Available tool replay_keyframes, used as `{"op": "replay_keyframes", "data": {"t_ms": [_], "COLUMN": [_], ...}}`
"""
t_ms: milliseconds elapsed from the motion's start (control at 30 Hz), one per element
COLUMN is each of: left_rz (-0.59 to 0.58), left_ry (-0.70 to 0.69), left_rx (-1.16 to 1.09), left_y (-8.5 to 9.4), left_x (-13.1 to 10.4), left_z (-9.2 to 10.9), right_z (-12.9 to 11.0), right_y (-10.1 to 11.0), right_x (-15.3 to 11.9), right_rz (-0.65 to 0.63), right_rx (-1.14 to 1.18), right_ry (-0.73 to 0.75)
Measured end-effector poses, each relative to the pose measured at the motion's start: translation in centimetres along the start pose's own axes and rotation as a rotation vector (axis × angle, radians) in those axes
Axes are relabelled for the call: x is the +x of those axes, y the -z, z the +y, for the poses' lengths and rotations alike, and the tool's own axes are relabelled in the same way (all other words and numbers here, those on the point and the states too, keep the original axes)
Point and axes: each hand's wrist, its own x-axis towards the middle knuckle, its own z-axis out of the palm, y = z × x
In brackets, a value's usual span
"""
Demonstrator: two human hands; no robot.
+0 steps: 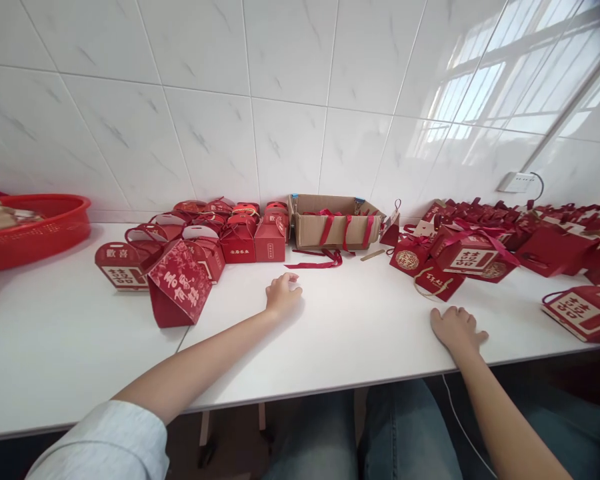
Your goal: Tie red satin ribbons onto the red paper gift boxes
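Your left hand (pixel 284 295) is resting on the white table (pixel 360 333) in front of the cardboard box (pixel 307 231), fingers loosely curled and showing nothing between them. Your right hand (pixel 457 330) is lying palm down, to the right of and nearer you than the cardboard box, fingers part spread and bare. The red gift boxes are standing in groups on both sides of the cardboard box; the gold-corded box (pixel 450 287), to its right, is lying closest to your right hand, and the tilted red box (pixel 180 283) is leaning to its left. They are looking like folded card: probably light, fairly stiff, smooth, and easily dented at the edges. You are likely getting the safest hold with flat fingers on opposite side walls, sparing the bows and cords.

The end box (pixel 123 263), far left of the cardboard box, is showing 歡喜 above 囍. The box (pixel 239 248) just left of the cardboard box is reading 安居乐业. The ribbon-tied box (pixel 465 257), to its right, is bearing 囍. No brand is showing legibly.
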Motion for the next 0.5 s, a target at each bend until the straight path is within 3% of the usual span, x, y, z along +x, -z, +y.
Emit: {"op": "replay_keyframes", "data": {"t_ms": [500], "left_rz": [-0.161], "left_ry": [-0.079], "left_rx": [-0.066], "left_y": [1.4], "left_x": [-1.1], "left_z": [0.0], "right_z": [-0.5], "right_y": [-0.8], "right_x": [0.5], "right_rz": [-0.007], "right_rx": [-0.031], "right_ry": [-0.061]}}
